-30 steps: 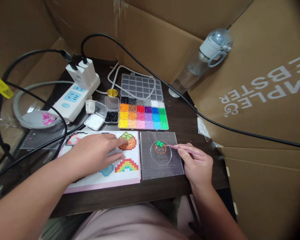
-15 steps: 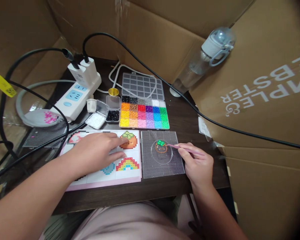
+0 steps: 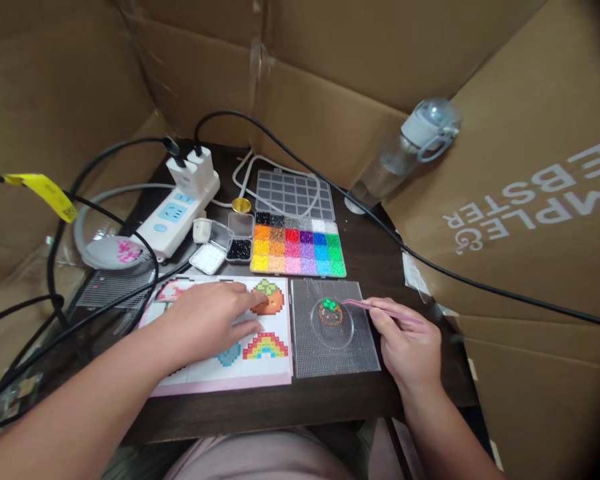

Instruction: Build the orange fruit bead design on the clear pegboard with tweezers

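Note:
My left hand [image 3: 207, 325] lies over the printed pattern sheet [image 3: 215, 383], its index finger stretched out onto the orange fruit pattern [image 3: 276, 301] with green leaves. The thumb is apart from the fingers. Pink tweezers [image 3: 387, 311] are pinched in my right hand [image 3: 413, 347], at the right edge of the clear pegboard [image 3: 325, 363]. Their tips hover just right of a small bead figure [image 3: 331, 312], with green beads on top and an orange outline below. Whether a bead sits between the tips is too small to tell. A clear round ring surrounds the figure.
Behind the pegboard stands a sorted bead box [image 3: 299, 247] with its lid open. Small cases of white beads [image 3: 209, 259] and black beads [image 3: 239, 250] sit beside it. A power strip [image 3: 175, 217], black cables [image 3: 290, 137] and a water bottle [image 3: 397, 157] stand near the cardboard walls [image 3: 330, 113].
The whole view has shifted, so everything appears lower and mostly further right. The tweezer tips have drawn slightly up and away from the bead figure. My left finger stays on the fruit pattern.

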`<state>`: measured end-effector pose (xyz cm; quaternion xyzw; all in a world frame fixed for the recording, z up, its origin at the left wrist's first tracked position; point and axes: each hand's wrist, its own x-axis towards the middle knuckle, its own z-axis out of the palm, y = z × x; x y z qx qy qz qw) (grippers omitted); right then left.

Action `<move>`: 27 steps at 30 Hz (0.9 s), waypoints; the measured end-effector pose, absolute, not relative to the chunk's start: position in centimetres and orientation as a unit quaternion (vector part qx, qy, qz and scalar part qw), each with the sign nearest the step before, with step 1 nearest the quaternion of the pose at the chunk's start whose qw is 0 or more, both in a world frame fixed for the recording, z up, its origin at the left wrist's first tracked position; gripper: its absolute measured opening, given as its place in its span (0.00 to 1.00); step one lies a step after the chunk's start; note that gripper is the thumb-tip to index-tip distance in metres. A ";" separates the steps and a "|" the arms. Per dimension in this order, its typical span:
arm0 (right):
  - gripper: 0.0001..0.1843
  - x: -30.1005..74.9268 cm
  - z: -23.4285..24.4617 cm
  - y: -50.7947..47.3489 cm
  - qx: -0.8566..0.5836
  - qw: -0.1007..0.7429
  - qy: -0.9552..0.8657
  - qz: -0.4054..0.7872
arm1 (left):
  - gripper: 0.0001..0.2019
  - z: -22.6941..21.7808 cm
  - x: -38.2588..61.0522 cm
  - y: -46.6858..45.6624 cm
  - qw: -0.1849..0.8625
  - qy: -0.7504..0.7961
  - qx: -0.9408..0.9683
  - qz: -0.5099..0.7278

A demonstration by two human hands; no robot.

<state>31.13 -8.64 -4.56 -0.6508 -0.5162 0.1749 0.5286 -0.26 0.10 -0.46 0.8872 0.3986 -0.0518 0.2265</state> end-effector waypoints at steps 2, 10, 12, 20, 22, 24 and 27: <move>0.04 31.1 -3.4 -7.1 -0.630 0.530 -0.541 0.174 | 0.18 -0.1 -0.3 0.0 0.227 0.401 0.886 -0.053; 0.05 27.0 0.8 1.3 -0.578 0.447 -0.641 0.236 | 0.17 0.5 -0.3 -0.2 0.231 0.407 0.883 -0.043; 0.06 25.6 0.4 2.7 -0.553 0.446 -0.639 0.296 | 0.17 0.4 -0.2 -0.1 0.232 0.406 0.883 -0.042; 0.07 23.4 -1.9 4.1 -0.549 0.450 -0.612 0.349 | 0.16 0.4 -0.1 0.2 0.243 0.409 0.878 -0.049; 0.06 23.4 -2.0 4.1 -0.554 0.451 -0.609 0.344 | 0.16 0.3 -0.1 0.1 0.243 0.408 0.879 -0.050; 0.06 23.4 -2.1 4.1 -0.559 0.453 -0.606 0.339 | 0.16 0.3 -0.1 0.1 0.239 0.408 0.880 -0.051; 0.05 23.4 -2.2 4.1 -0.564 0.451 -0.604 0.337 | 0.15 0.2 -0.1 0.1 0.236 0.411 0.879 -0.052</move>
